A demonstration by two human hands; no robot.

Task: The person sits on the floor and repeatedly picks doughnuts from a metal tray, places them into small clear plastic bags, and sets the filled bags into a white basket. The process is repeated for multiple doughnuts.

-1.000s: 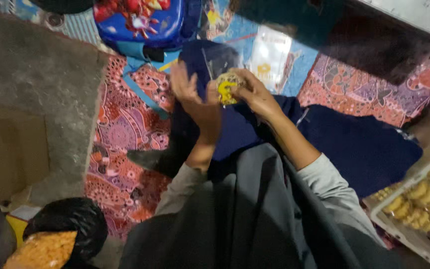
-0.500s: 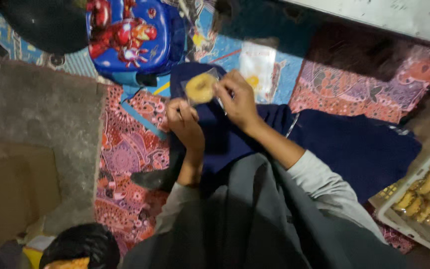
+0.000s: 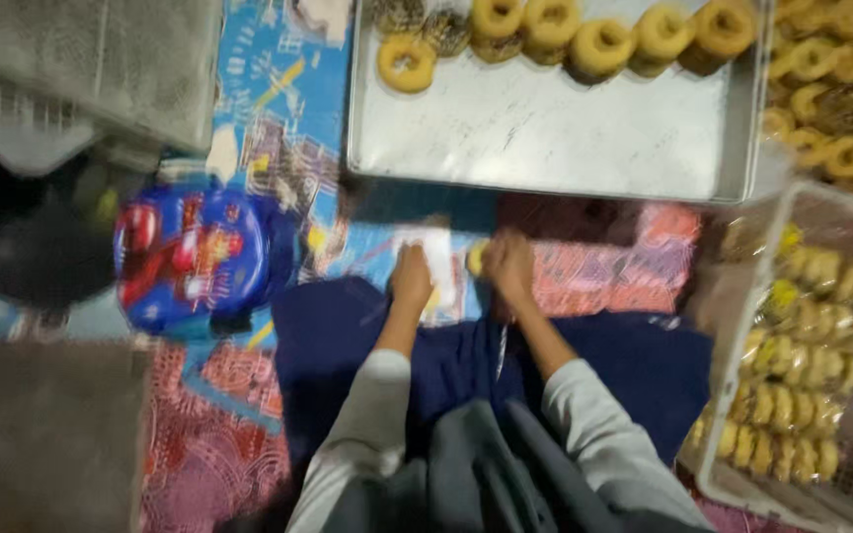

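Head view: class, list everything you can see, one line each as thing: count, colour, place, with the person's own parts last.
Tray: one, silver, top centre.
Doughnuts: a row, golden, some darker, along the tray's far edge.
Crate: one, pale, right, full of bagged doughnuts.
Loose doughnuts: many, yellow, top right.
Backpack: one, blue and red, left.
Mat: patterned, red and blue, beneath.
Cloth: dark blue, centre.
Bag: one, clear and whitish, at the hands; blurred.
Left hand: on the bag.
Right hand: beside a yellow piece.
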